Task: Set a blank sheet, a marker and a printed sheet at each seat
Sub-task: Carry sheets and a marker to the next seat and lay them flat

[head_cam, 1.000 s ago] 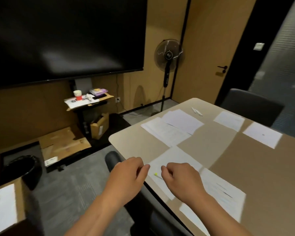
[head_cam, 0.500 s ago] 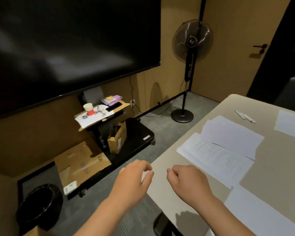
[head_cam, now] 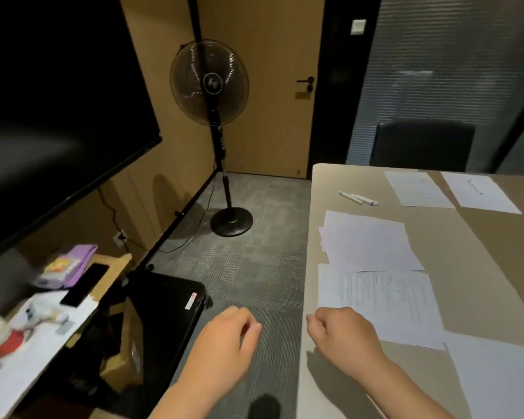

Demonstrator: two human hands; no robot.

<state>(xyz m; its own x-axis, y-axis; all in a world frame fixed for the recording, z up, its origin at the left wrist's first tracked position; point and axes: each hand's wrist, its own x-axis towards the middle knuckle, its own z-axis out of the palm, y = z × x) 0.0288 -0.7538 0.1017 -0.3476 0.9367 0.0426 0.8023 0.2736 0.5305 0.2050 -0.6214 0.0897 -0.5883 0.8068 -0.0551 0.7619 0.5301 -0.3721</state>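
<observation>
At the near corner of the bench (head_cam: 481,255), seen from the head camera: left hand (head_cam: 224,343) off the edge, hanging over grey carpet, fingers loosely curled, holding nothing. Right hand (head_cam: 342,337) just over the bench edge, fingers curled in toward the palm, likewise holding nothing, its knuckles close to the near edge of the stack of printed sheets (head_cam: 378,300). Beyond that, touching and partly overlapping it, a stack of blank sheets (head_cam: 366,240). Farther along, near the far end, loose markers (head_cam: 359,198) lying together, white-bodied. Across the bench, by the dark chair (head_cam: 421,146), a printed sheet (head_cam: 416,189) just beside a blank sheet (head_cam: 480,193) with a marker (head_cam: 475,186) lying on it. At bottom right, corner of another white sheet (head_cam: 496,376), face too blurred to read. To the left, large dark screen (head_cam: 58,116), standing fan (head_cam: 212,83), black cart (head_cam: 161,316), side shelf (head_cam: 109,267) holding a purple pack and a phone.
</observation>
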